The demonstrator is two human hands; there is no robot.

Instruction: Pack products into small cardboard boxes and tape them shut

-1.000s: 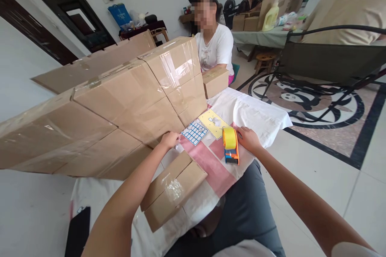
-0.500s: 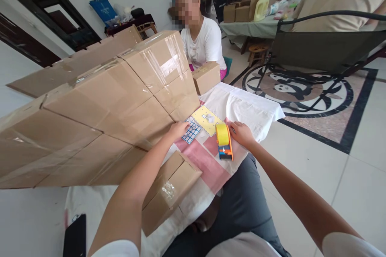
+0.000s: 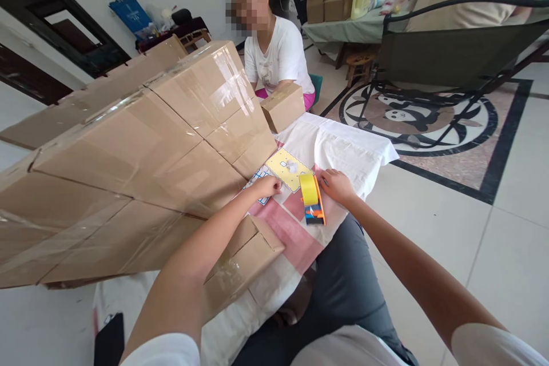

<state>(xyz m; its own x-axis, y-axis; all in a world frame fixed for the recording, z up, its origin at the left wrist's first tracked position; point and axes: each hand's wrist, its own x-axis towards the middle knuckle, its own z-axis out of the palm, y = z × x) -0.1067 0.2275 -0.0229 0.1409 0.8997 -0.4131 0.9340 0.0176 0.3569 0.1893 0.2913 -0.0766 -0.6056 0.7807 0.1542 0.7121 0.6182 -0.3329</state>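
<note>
My left hand [image 3: 269, 186] is closed, fingers curled in, above the tablecloth beside a blue-and-white grid patch [image 3: 262, 201]. Whatever its fingers may hold is hidden. Just ahead lies a yellow dotted rectangle [image 3: 278, 164] with a crumpled white scrap [image 3: 292, 166] on it. A tape dispenser [image 3: 315, 213], orange and blue with a yellow roll, sits on the cloth between my hands. Close to its right side rests my right hand [image 3: 337, 186], its fingers loosely bent and apparently holding nothing. Near my left forearm is a taped cardboard box [image 3: 253, 257].
A wall of stacked, taped cardboard boxes [image 3: 171, 137] borders the left. Across the white and pink tablecloth [image 3: 338, 132] sits a person in a white shirt [image 3: 278, 51], behind a small carton [image 3: 283, 107]. A dark folding chair [image 3: 441, 63] stands at right. A black flat object [image 3: 109, 340] lies lower left.
My left hand has moved right, off the grid patch and toward the dispenser, with its fingers curled tighter. My right hand stays beside the dispenser. The whole view has shifted slightly.
</note>
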